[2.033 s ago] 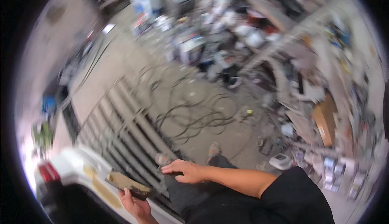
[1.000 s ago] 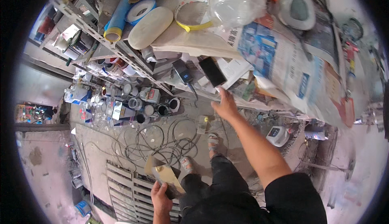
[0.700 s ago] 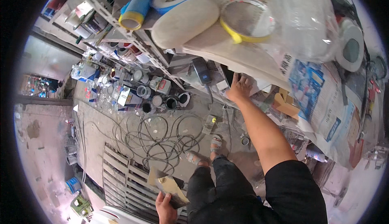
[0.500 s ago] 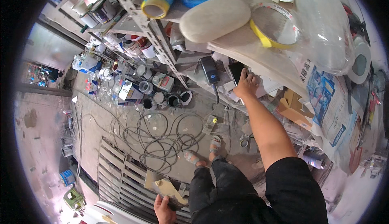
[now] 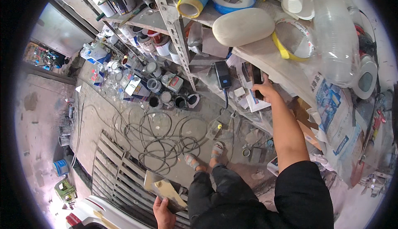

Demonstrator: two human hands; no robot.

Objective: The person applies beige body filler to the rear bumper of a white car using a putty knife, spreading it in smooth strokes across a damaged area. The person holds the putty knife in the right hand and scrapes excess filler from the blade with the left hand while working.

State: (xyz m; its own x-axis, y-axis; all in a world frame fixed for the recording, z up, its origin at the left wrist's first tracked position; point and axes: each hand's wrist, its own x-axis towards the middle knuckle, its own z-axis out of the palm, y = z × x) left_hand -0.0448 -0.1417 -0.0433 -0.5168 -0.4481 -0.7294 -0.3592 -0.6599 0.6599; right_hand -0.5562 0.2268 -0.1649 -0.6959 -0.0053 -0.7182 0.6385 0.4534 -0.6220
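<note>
My left hand (image 5: 164, 213) grips a thin flat grey board (image 5: 176, 200) at its near edge. A beige layer (image 5: 165, 188) with a small darker lump covers part of that board. My right arm reaches out to a shelf level, where my right hand (image 5: 267, 91) is closed around a dark phone (image 5: 257, 79). The phone stands tilted under the edge of the upper shelf, its lower end hidden in part by my fingers. To its left lie a black box-shaped device (image 5: 222, 75) with a lit display and a cable, and white papers (image 5: 257, 104).
Above are an oval cream block (image 5: 243, 26), tape rolls (image 5: 293, 55) and a clear plastic bottle (image 5: 336, 42). Paint cans (image 5: 161, 46) crowd the left rack. Coiled hose (image 5: 166, 142) covers the floor beside a slatted grate (image 5: 120, 175). A white car panel (image 5: 93, 212) is at lower left.
My right hand has taken hold of the phone and raised it off the surface, tilting it. The board in my left hand has shifted slightly left. The whole view has turned a little.
</note>
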